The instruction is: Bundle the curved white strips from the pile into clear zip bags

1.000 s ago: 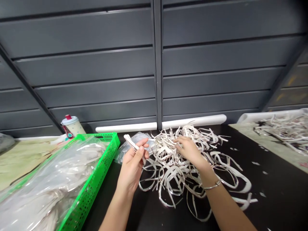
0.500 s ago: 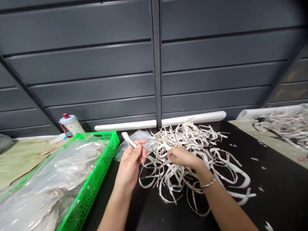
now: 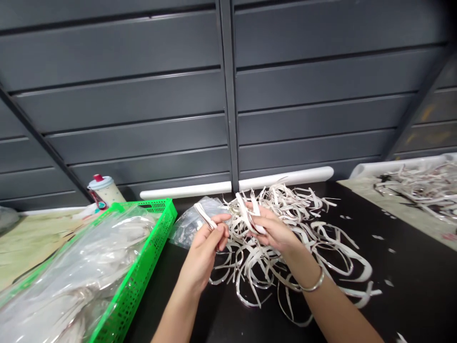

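**Snag risk over the tangled heap of pale curled strips (image 3: 264, 278)**

Your left hand (image 3: 203, 252) is closed on a narrow bundle of pale flat strips (image 3: 205, 215), held between thumb and fingers with its ends pointing up and left. Your right hand (image 3: 274, 233) is pinching a small cluster of curled strips (image 3: 250, 216) in its fingertips, directly over the far part of the heap. The heap lies on a black tabletop (image 3: 403, 295), right of a bright green perforated plastic tray (image 3: 143, 247) filled with a large clear plastic bag (image 3: 82, 252). A small clear plastic bag (image 3: 189, 224) lies just beyond your left hand.

The strips loop through one another, so a quick lift of your right hand could drag neighbouring loops along and spill them toward the right edge of the pile. A metal bangle (image 3: 314, 286) on your right wrist could hook a loop if you reach low across the heap. A slack pinch in either hand could drop strips back into the tangle, and the small bag could catch stray ends.
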A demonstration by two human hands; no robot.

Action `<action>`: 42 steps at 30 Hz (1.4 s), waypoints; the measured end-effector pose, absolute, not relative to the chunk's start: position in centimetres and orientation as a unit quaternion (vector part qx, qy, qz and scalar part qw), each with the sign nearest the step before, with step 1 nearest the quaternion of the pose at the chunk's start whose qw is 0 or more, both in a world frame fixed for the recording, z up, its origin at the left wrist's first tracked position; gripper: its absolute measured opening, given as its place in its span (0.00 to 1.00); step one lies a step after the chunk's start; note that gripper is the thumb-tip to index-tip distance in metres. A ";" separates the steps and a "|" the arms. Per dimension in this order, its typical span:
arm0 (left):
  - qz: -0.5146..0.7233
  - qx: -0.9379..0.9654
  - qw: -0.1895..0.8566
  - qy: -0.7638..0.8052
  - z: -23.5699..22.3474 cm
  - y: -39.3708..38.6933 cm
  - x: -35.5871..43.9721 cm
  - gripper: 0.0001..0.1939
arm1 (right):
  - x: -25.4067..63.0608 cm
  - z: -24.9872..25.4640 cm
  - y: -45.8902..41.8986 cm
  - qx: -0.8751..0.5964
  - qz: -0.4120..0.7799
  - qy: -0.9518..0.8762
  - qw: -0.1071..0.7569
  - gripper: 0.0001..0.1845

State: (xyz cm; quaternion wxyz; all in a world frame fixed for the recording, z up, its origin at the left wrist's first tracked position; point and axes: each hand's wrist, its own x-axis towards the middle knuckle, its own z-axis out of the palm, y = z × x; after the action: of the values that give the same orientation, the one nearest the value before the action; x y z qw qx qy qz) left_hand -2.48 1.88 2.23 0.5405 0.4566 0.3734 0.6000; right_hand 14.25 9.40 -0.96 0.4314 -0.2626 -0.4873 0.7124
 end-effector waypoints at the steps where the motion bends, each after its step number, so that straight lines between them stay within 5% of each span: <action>1: 0.593 0.458 0.546 0.374 2.2 1.9 -2.3 0.14 | 13.8 -1.0 9.2 -0.255 0.724 -0.483 0.421 0.27; 13: 0.606 0.458 0.523 0.386 2.1 1.9 -2.1 0.15 | 12.5 -1.8 9.1 -0.243 0.712 -0.552 0.359 0.25; 20: 0.630 0.506 0.347 0.476 1.3 2.3 -2.9 0.15 | 14.0 -2.3 9.9 -0.424 0.383 -0.733 0.369 0.15; 35: 0.491 0.564 0.548 0.375 1.0 2.5 -2.2 0.17 | 13.1 -0.4 7.1 -0.208 0.661 -0.613 0.379 0.21; 42: 0.452 0.606 0.528 0.388 0.9 2.4 -2.0 0.13 | 13.0 -0.6 6.7 -0.281 0.524 -0.706 0.385 0.10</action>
State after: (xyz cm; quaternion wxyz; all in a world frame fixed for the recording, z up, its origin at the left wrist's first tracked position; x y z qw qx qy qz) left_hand -2.01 2.35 0.89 0.5276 0.6057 0.3882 0.4518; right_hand 13.00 6.69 -0.60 0.3845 -0.2808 -0.7062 0.5239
